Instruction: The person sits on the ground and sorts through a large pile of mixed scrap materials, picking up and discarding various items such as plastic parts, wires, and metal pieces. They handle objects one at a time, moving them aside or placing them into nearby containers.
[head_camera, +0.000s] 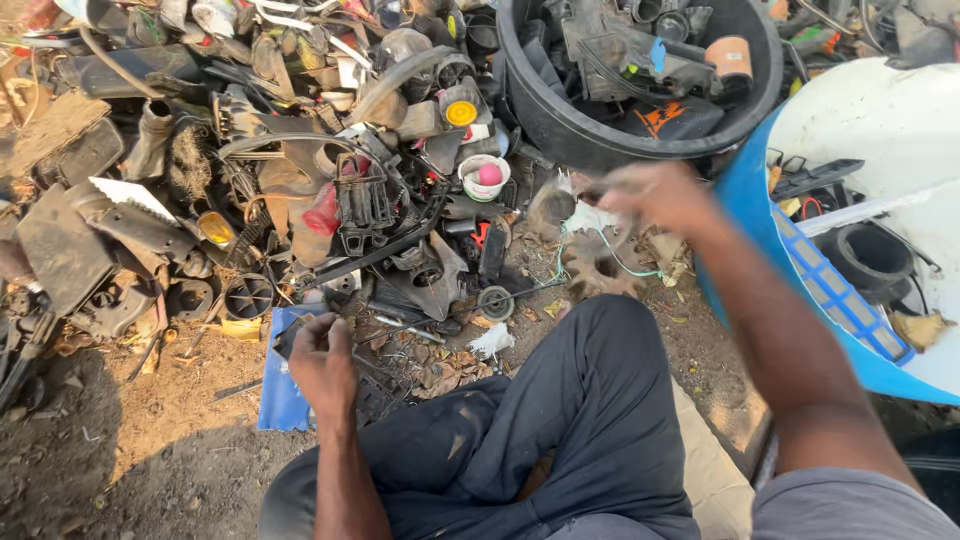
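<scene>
At lower left of centre, the left hand (322, 362) has its fingers curled around a small dark scrap piece (292, 335), held above a blue sheet (277, 400) on the dirt. The right hand (662, 196), upper centre right, is motion-blurred beside the black tub (560, 130); whether its fingers hold anything cannot be told. A scrap pile (300, 170) fills the upper left.

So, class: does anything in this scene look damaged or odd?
Nearly everything does: the heap of black plastic parts is broken scrap strewn on bare dirt. A toothed fan wheel lies loose below the blurred right hand. The left hand grips a dark fragment.
</scene>
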